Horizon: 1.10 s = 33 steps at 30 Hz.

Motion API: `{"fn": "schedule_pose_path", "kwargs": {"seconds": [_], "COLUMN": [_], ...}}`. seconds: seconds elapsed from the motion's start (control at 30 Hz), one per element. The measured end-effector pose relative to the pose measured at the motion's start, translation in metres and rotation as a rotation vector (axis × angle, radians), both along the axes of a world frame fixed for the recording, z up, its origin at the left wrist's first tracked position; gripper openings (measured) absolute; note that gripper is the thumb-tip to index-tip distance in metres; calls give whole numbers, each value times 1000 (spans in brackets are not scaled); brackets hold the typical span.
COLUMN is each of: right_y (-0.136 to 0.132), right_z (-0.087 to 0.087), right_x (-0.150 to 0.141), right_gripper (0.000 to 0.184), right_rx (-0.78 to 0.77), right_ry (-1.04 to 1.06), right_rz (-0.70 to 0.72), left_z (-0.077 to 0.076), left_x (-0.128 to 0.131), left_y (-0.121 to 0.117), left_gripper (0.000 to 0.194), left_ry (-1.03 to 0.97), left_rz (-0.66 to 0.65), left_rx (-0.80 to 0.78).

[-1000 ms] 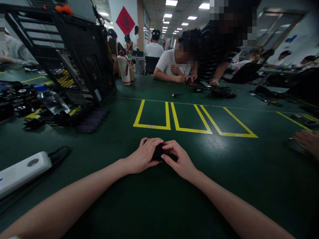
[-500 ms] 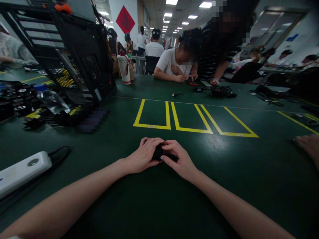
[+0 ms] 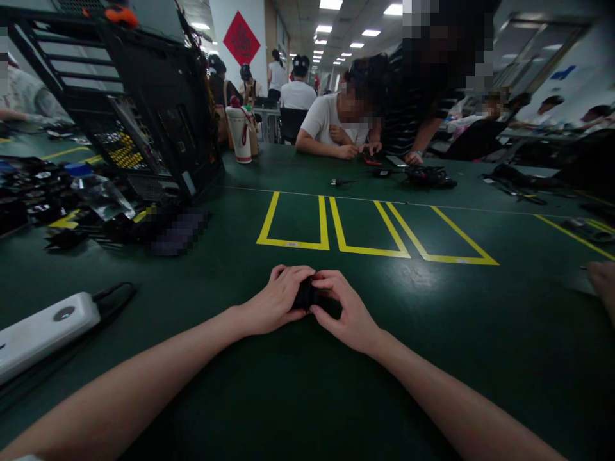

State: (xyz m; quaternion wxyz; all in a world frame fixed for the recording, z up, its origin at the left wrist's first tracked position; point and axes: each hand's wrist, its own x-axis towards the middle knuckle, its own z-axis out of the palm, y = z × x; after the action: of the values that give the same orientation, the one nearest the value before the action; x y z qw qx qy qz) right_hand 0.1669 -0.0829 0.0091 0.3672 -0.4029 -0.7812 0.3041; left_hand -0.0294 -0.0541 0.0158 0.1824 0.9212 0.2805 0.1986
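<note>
A small black object (image 3: 304, 295) rests on the dark green tabletop (image 3: 307, 384), between my two hands. Its kind cannot be made out, since fingers cover much of it. My left hand (image 3: 278, 299) is wrapped over its left side, with the thumb along the near edge. From the right, my right hand (image 3: 346, 310) grips it with curved fingertips at the far corner and the thumb at the near corner. A dark gap shows between that hand's palm and the object.
Yellow tape outlines (image 3: 293, 244) lie beyond my hands. At left are a white power strip (image 3: 52, 328), a clear bottle (image 3: 103, 195) and a black computer case (image 3: 158, 121). A paper cup (image 3: 239, 136) and black cables (image 3: 430, 177) stand farther back. Another person's hand (image 3: 603, 282) is at the right edge.
My right thumb and fingers have shifted slightly at the black object, and the gap inside that hand looks wider. My left hand stays put. The other person's hand at right has drawn outward.
</note>
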Motion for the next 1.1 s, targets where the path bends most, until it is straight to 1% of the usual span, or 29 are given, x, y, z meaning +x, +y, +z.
{"fn": "schedule_pose_path", "kwargs": {"seconds": [0.13, 0.17, 0.3, 0.4, 0.5, 0.57, 0.67, 0.73, 0.93, 1.0, 1.1], "right_y": [1, 1, 2, 1, 0, 0, 1, 1, 0, -1, -2], "right_z": [-4, -5, -4, -2, -2, -3, -5, -5, 0, 0, -1], "right_x": [-1, -2, -3, -3, -2, -1, 0, 0, -2, -2, -1], "right_gripper": [26, 26, 37, 36, 36, 33, 24, 23, 39, 40, 33], "right_rx": [-16, -17, -24, -16, -3, -1, 6, 12, 27, 54, 94], "right_ry": [44, 52, 57, 46, 35, 28, 27, 29, 9, -18, -52], "right_rz": [-10, -16, -24, -21, -7, -2, -11, -14, -22, -30, -43], "left_z": [-4, -5, -2, 1, 1, -1, -4, -4, 1, 2, 1], "left_x": [1, 1, 1, 0, 0, 0, 1, 1, 1, 1, 1], "left_y": [1, 1, 0, -1, -1, 0, 0, 0, -1, -1, -1], "left_gripper": [62, 62, 62, 62, 63, 62, 61, 62, 61, 62, 63], "left_ry": [-19, -28, -19, -5, -8, -19, -28, -28, -3, 4, 6], "left_rz": [14, 17, 9, 3, 1, 5, 14, 15, 9, 9, 10], "left_rx": [8, 12, -2, -3, 7, 12, 15, 17, 6, 1, 6]}}
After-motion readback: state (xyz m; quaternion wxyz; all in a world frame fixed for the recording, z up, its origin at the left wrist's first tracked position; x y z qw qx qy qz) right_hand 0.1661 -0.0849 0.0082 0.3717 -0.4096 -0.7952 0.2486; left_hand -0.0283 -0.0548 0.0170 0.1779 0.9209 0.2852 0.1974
